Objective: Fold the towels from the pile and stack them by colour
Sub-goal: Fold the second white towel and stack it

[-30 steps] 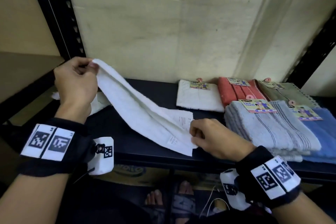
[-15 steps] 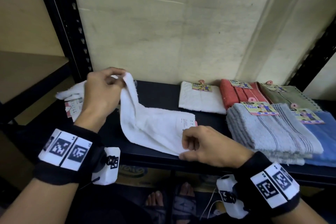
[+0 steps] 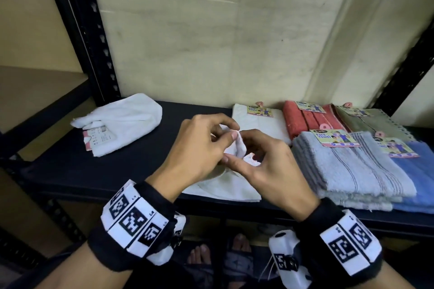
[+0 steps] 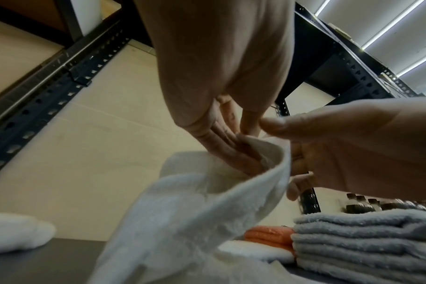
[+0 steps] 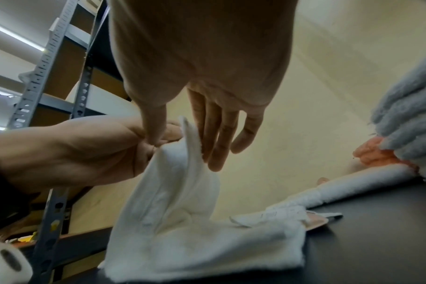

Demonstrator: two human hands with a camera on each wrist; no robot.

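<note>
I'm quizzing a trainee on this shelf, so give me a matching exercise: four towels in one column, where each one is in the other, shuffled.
Things:
1. Loose white towel
2. Red towel
3. Grey towel
4. Held white towel

Places:
A. back row, beside the folded white towel
B. pinched in both hands
C. far left of the shelf
D. front stack, beside the blue towel

Pairs: 1-C, 2-A, 3-D, 4-B

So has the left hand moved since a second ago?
Yes. The left hand has swung right, away from the black upright, carrying its end of the white towel over to meet the right hand.
</note>
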